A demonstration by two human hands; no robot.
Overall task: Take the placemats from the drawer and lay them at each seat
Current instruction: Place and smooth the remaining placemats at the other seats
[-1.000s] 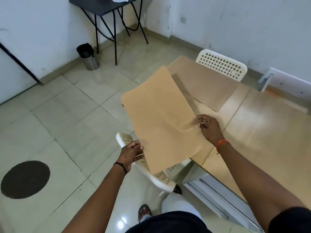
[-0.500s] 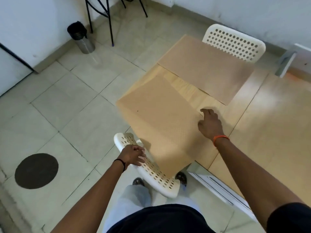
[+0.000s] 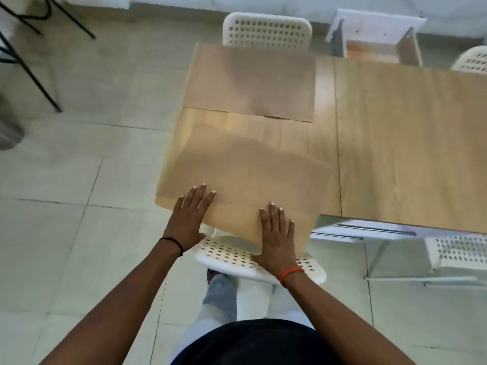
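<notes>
Wood-grain desk (image 3: 400, 133) on pale tiled floor (image 3: 79, 159), white perforated chairs at 12 (image 3: 266, 29) & 6 (image 3: 237, 259). 2 tan placemats: 1 (image 3: 250, 83) laid flat at 12; near mat (image 3: 250, 175) overhangs the 6 edge, pressed flat by left hand (image 3: 189, 214) & right hand (image 3: 276, 233), fingers straight, nothing gripped.

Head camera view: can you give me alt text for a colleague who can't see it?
Both hands, left and right, press flat on a tan rectangular placemat overhanging the near edge of a light wooden table. A second tan placemat lies flat at the far edge before a white perforated chair; another white chair sits under the hands.
</notes>
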